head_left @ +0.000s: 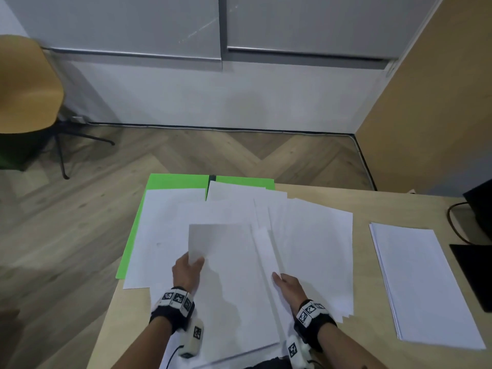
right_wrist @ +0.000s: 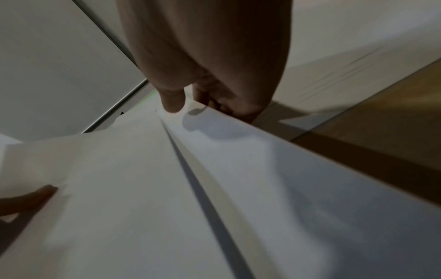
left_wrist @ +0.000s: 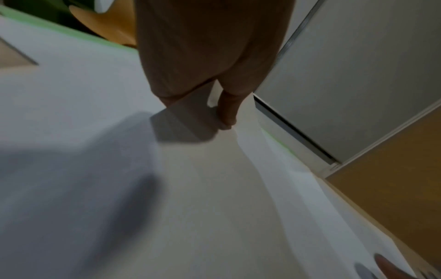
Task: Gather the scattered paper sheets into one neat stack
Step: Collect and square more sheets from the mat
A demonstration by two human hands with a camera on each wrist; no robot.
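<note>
Lying fanned across the middle of the desk (head_left: 372, 209), the loose paper sheets (head_left: 306, 249) overlap one another, their far ends covering two green sheets (head_left: 173, 181) at the far edge. The left hand (head_left: 186, 272) pinches the near left corner of a lifted sheet (head_left: 213, 241), thumb on top. The right hand (head_left: 288, 284) grips the raised right edge of the top sheets, thumb over, fingers beneath. A squared stack (head_left: 420, 283) sits apart near the right edge.

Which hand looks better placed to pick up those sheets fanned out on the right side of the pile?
Probably the right hand: it sits beside the fanned sheets, pinching one edge. The left hand is farther off, holding a lifted sheet.
</note>
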